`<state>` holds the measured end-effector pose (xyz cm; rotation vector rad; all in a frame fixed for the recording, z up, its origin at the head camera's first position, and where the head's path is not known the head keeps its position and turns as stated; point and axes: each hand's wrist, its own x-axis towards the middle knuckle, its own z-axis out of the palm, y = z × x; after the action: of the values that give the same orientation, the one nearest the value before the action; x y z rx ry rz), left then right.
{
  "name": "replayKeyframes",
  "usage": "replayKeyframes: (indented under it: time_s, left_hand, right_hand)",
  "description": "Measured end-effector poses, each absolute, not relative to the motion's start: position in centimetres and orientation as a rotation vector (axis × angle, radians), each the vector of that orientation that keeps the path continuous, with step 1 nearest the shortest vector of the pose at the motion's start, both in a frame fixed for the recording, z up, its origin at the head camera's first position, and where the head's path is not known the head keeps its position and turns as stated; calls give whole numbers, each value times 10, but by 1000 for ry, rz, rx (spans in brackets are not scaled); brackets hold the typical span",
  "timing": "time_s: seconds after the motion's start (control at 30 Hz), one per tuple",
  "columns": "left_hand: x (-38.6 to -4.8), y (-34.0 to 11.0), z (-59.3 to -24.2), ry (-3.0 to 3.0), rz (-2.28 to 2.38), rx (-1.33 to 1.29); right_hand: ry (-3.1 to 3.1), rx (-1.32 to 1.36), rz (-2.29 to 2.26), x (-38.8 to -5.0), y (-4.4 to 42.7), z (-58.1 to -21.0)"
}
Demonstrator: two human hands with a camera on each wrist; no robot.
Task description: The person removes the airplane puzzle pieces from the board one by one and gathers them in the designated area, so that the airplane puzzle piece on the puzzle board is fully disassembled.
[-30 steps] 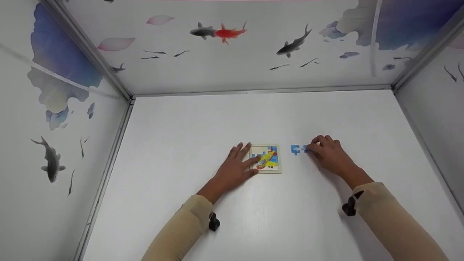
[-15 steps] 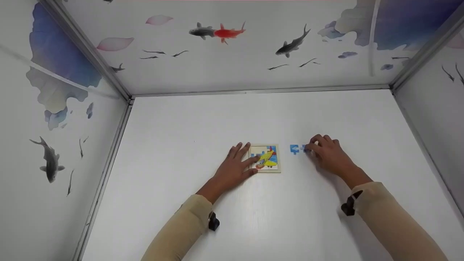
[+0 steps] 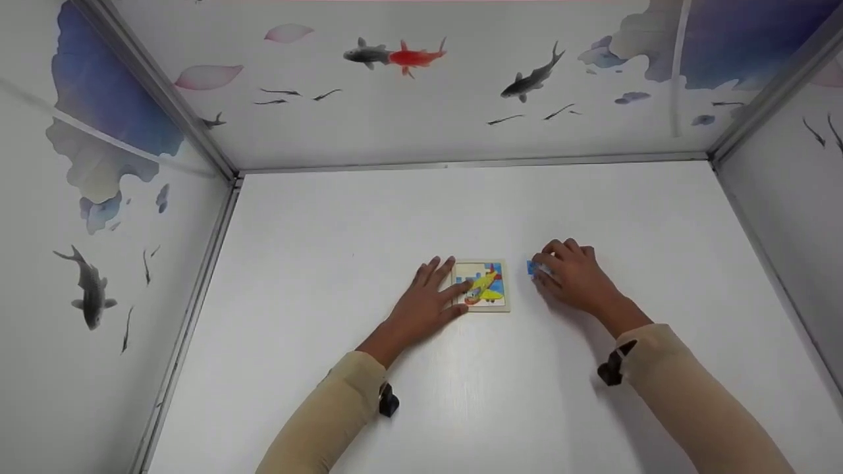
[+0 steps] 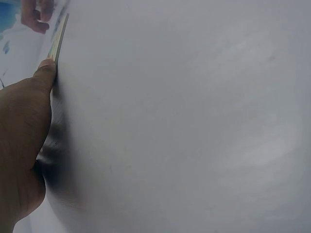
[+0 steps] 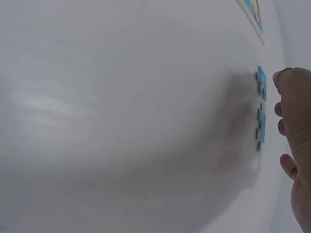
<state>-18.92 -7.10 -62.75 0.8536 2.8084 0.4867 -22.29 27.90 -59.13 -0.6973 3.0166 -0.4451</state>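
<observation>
A small wooden tray puzzle (image 3: 508, 289) with a yellow airplane picture lies on the white table, partly filled with pieces. My left hand (image 3: 425, 306) rests on its left side, fingers spread, with the thumb at the lower edge. In the left wrist view, the thumb touches the tray's rim (image 4: 60, 41). Right of the tray, my right hand (image 3: 576, 276) hovers with bent fingers over two blue jigsaw pieces. The right wrist view shows one blue piece (image 5: 262, 82) nearer the tray and another blue piece (image 5: 261, 127) behind it, both on the table, apart from the fingers.
White panels with painted fish (image 3: 530, 82) enclose the white table (image 3: 369, 217) at the back and both sides. Metal rails (image 3: 448, 168) run along the table's edges. Each sleeve cuff carries a black wrist camera (image 3: 388, 401).
My right hand has moved left from the right blue piece to over the left one, now covering most of it. The left hand stays on the tray.
</observation>
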Motion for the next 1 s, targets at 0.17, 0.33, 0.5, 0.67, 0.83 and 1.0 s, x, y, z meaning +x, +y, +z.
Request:
replayKeyframes:
  time_s: [0.17,0.33,0.5,0.67,0.83,1.0]
  left_hand:
    - [-190,-71,-627,2805,478,840]
    - [-189,-70,-625,2816,472,837]
    - [-189,-69,-625,2826,433,841]
    - [-189,-69,-626,2828,423,830]
    - [-188,-69,-626,2828,427,827]
    - [-189,-69,-627,2828,428,833]
  right_hand:
    - [3002,-712,-477,-227,257,-589]
    - [2982,-743,-479,-228,238,-592]
    - [2958,-758,-467,-228,225,-597]
    - [2938,-746,-480,-229,217,-600]
    - [2928,-725,-475,-229,213,-601]
    - [2929,-733,-470,-230,211,-603]
